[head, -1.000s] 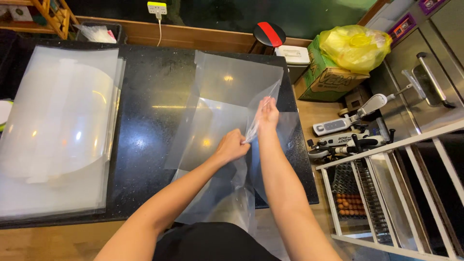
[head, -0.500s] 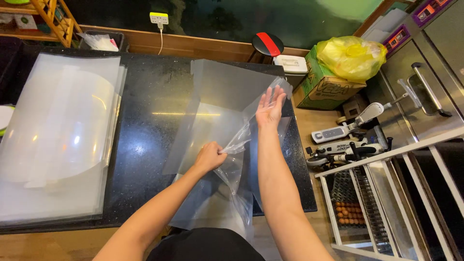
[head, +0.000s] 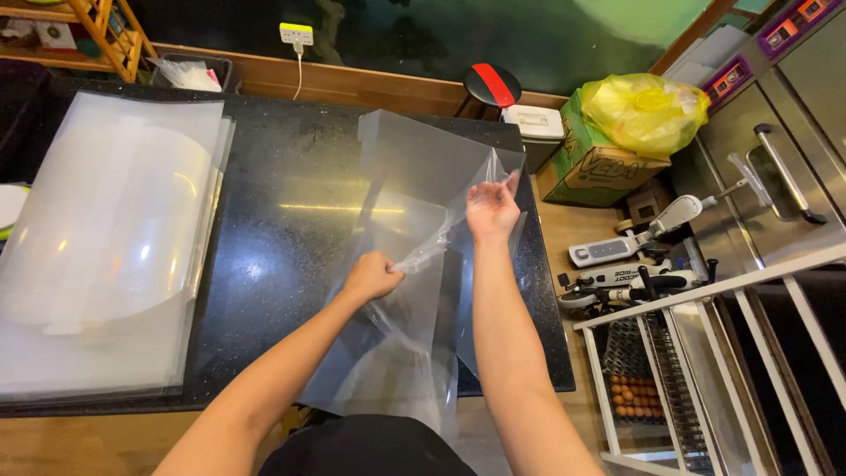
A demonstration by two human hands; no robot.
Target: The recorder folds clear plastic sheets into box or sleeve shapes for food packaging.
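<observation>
Two bare hands are working over one black stone counter (head: 291, 176): the left hand (head: 372, 275) is clenched in a fist around a gathered fold of one thin clear film (head: 441, 242), while the right hand (head: 492, 210), raised just beyond it, is pinching the film's upper edge between thumb and fingers. The film is peeling off one clear plastic sheet (head: 414, 159) lying flat beneath both hands. Well to the left of the left hand, one stack of translucent sheets (head: 106, 247) is resting; right of the right hand, one cardboard box (head: 599, 167) is carrying one yellow bag (head: 643, 110).
</observation>
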